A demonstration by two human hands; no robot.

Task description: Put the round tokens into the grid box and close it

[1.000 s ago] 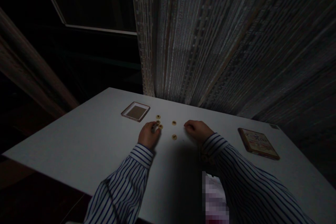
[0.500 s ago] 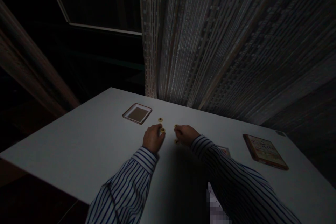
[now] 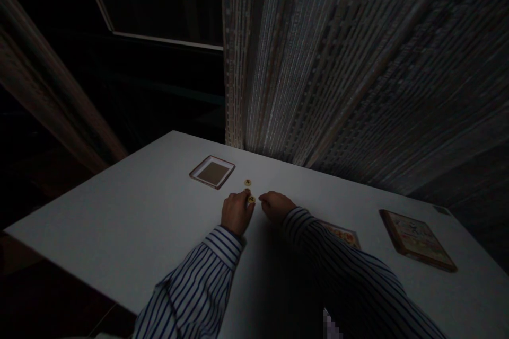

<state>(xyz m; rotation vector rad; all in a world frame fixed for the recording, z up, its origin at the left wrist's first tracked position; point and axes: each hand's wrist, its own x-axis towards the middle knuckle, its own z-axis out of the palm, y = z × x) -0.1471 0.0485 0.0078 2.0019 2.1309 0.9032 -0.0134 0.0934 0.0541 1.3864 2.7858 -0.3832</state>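
Small round yellow discs with dark marks lie near the middle of the white table. My left hand [image 3: 235, 214] is curled, with thumb and forefinger around one yellow disc [image 3: 251, 199]. Just beyond its fingertips is a second disc [image 3: 247, 190], partly covered by the fingers. Farther back, another disc [image 3: 247, 182] lies flat, untouched. Close by on the right, my right hand [image 3: 277, 205] is closed in a pinch low over the table, fingertips pointing at the discs. What it holds, if anything, is hidden.
An open shallow box [image 3: 215, 172] with a brown bottom stands at the back left. A flat picture box [image 3: 417, 239] lies at the right. Partly under my right sleeve is a tray of round pieces [image 3: 345, 234]. A striped curtain [image 3: 302, 63] hangs behind the white table [image 3: 131, 212].
My right hand has moved left, closer to my left hand. The discs seen beside it earlier no longer show there. My left hand stays at its disc; the view has shifted slightly.
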